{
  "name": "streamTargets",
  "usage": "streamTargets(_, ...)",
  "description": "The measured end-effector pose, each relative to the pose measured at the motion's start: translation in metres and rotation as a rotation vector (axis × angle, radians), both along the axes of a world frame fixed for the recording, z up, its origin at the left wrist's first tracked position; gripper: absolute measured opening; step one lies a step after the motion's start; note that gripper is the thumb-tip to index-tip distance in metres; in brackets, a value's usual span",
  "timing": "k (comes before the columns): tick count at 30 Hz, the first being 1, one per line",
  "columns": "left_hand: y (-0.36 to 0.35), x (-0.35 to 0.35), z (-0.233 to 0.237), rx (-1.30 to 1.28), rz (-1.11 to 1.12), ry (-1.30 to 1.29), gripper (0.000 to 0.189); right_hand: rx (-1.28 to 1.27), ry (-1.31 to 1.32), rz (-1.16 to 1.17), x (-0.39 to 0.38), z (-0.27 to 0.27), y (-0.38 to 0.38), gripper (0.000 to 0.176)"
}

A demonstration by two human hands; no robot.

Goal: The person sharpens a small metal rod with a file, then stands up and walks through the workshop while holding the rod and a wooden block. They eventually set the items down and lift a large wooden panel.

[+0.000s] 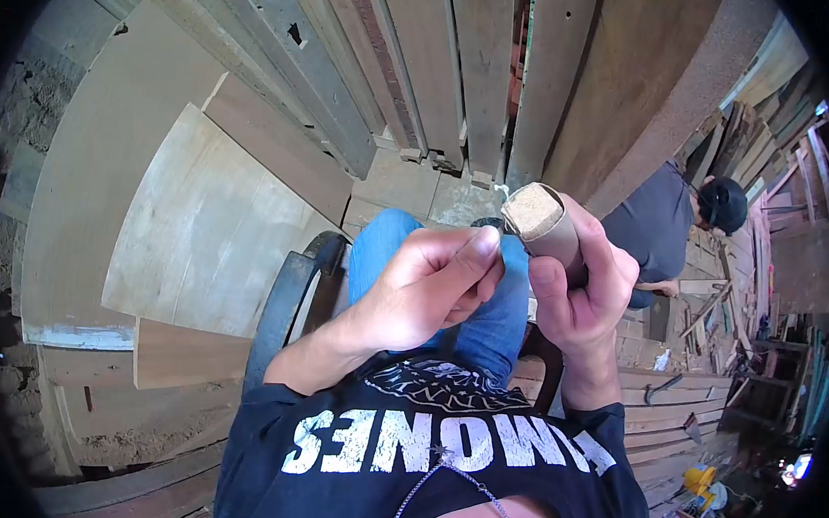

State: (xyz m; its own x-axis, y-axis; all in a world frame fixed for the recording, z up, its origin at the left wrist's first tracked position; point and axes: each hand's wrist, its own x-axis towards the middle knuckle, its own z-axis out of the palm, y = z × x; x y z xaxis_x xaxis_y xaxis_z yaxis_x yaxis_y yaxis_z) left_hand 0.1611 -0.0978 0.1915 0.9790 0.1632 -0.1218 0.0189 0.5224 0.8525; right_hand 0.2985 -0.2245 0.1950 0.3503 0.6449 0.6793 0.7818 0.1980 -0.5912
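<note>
A cylindrical roll (554,236) with a dark outer wrap and a tan, rough-looking end is held up in front of my chest. My right hand (591,281) wraps round its side, the thumb along the near edge. Just left of the roll, my left hand (444,281) is closed in a pinch, thumb against the fingers. A small dark bit shows by the left fingertips, too small to name. A white wisp (502,192) sticks up at the roll's left edge.
Long boards (421,59) stand ahead of me. Pale curved panels (213,224) lean at the left. A chair arm (280,315) is beside my left leg. Another person (649,221) in a dark cap bends at the right, near scattered wood pieces (712,307).
</note>
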Motion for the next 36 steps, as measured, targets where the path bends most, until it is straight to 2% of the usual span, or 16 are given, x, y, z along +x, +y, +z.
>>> streamTargets(3,-0.001,0.001,0.001,0.034,0.016,0.021,0.044,-0.029,-0.048,-0.047,-0.001,0.001,-0.001,0.044)
streamTargets(8,-0.003,0.005,0.0,0.384,0.08,-0.06,0.042,0.029,-0.078,-0.068,0.002,0.003,0.007,0.043)
streamTargets(11,-0.013,0.008,-0.007,0.524,0.038,-0.148,0.039,-0.03,-0.122,-0.17,0.003,0.005,0.009,0.041)
streamTargets(13,-0.011,0.01,-0.006,0.483,0.043,-0.148,0.039,-0.036,-0.014,-0.165,0.006,0.007,0.009,0.038)
streamTargets(17,-0.001,0.005,0.006,0.389,0.1,-0.116,0.041,-0.035,0.025,-0.168,0.009,0.005,0.002,0.038)
streamTargets(23,0.004,0.002,0.012,0.222,0.082,0.02,0.042,0.025,0.037,-0.078,0.005,-0.003,0.0,0.042)
streamTargets(28,0.005,0.004,0.01,0.238,0.082,0.01,0.041,-0.043,-0.011,-0.062,0.002,0.0,0.001,0.041)
streamTargets(30,0.004,0.005,0.005,0.389,0.148,-0.045,0.039,-0.035,-0.047,-0.078,0.002,0.0,0.002,0.041)
streamTargets(33,0.005,0.005,0.003,0.481,0.179,-0.062,0.036,-0.026,-0.034,-0.068,0.001,0.001,0.003,0.04)
streamTargets(36,-0.01,0.007,-0.006,0.667,0.058,-0.125,0.029,0.061,-0.172,-0.146,0.007,-0.001,0.014,0.039)
